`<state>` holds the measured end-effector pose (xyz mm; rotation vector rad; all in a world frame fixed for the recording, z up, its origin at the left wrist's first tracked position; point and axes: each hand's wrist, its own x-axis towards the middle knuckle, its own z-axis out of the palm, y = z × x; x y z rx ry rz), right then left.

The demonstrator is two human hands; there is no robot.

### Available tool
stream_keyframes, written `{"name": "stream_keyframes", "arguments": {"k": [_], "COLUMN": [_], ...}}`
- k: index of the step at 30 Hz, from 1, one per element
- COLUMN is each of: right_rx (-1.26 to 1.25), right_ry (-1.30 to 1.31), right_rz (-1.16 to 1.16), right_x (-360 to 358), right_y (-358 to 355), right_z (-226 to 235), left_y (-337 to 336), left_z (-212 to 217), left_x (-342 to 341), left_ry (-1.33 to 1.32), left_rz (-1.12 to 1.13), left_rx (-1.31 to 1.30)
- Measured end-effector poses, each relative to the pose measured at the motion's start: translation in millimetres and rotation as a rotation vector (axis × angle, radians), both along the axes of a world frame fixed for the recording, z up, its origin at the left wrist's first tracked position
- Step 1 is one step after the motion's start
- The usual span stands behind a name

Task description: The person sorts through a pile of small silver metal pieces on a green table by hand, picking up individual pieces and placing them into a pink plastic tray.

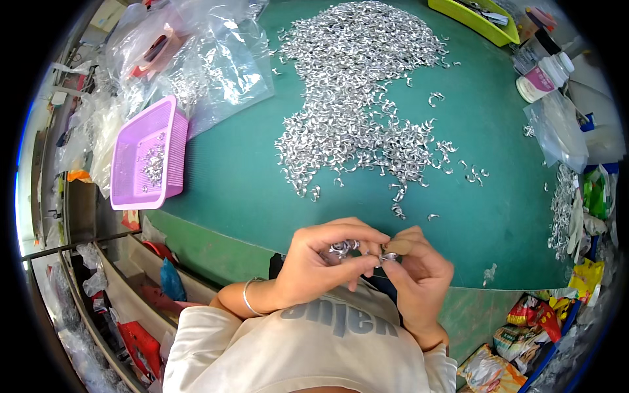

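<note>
My left hand is closed, with several small curved silver metal pieces in its curled fingers. Its thumb and forefinger reach the fingertips of my right hand just past the table's near edge. Between the two hands' fingertips sits one shiny curved metal piece, pinched by the right hand. A small tan, flat patch shows at the right fingers; I cannot tell what it is. Beyond the hands, a big pile of like silver pieces spreads over the green table.
A purple plastic basket at the left holds some silver pieces. Clear plastic bags lie behind it. Far right are a lime-green tray and a white bottle. More silver pieces lie along the right edge, above colourful packets.
</note>
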<state>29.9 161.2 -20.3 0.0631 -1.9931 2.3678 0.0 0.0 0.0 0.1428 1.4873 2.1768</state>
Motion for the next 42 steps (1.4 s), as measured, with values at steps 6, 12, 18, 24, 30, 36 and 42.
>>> {"name": "stream_keyframes", "arguments": {"k": [6,12,18,24,30,36,42], "right_rx": [0.560,0.703,1.100,0.514,0.437,0.184,-0.135], "right_ry": [0.270,0.128,0.021,0.006,0.101,0.055,-0.063], "right_rz": [-0.252,-0.284,-0.401,-0.346,-0.226,-0.185,-0.190], "right_x": [0.4,0.2,-13.0,-13.4,-10.8,-8.9,-4.6], "right_y": [-7.5,32.3,54.9,42.3,29.8,24.2,14.4], "right_z": [-3.4,-20.2,-48.7,-38.0,-11.8,-6.9,1.0], "left_y": [10.1,12.8,21.7,20.7,29.7,25.3,23.1], "left_z": [-11.6,-40.8,-44.7,-46.3,-28.6,-18.3,-12.8], "left_x": [-2.2,-9.5,-15.3,-16.3,-20.3,-20.1,-16.3], "left_ry": [-0.016,-0.459,-0.518,-0.527,-0.343,-0.317,-0.345], "left_rz": [0.036,0.093,0.079,0.017,-0.119,-0.142,-0.123], "left_rx": [-0.043,0.200,0.242,0.195,-0.185,-0.128,-0.059]}}
